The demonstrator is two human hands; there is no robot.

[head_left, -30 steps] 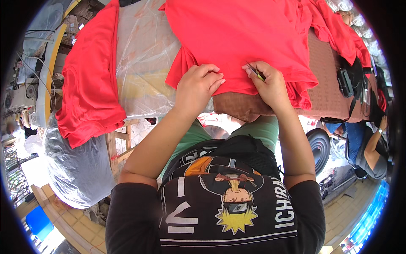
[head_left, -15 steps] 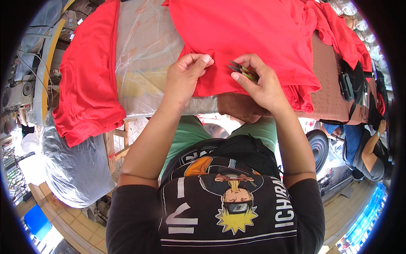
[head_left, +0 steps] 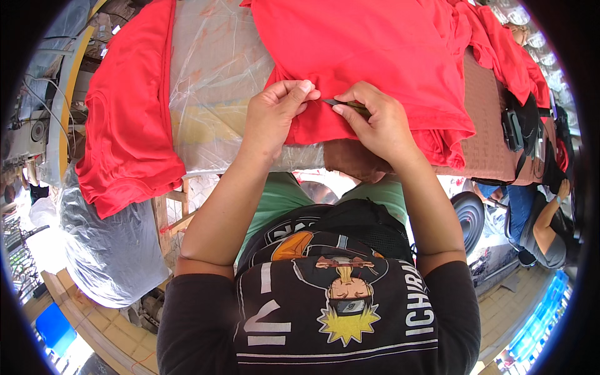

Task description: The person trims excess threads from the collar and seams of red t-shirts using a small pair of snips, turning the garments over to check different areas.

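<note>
A red garment [head_left: 375, 50] lies spread on the table in front of me, its near edge reaching the table's front. My left hand [head_left: 278, 109] is over its left near part, thumb and forefinger pinched together; whatever is between them is too small to make out. In my right hand [head_left: 378, 119] is a small pair of thread snips [head_left: 355, 106] with dark blades and a yellow-green body, mostly covered by my fingers. The blades are nearly together, and their tip points left, just short of my left fingertips.
Clear plastic sheeting [head_left: 215, 81] covers the table left of the garment. More red garments lie in a stack [head_left: 131, 112] at the left and at the far right [head_left: 506, 56]. A brown patterned cover [head_left: 478, 119] spans the right side. Another person's arm [head_left: 549, 215] shows at the right edge.
My right hand has moved slightly left, bringing the snips close to my left fingertips, and the blades have come together. My left hand keeps its pinch in about the same place.
</note>
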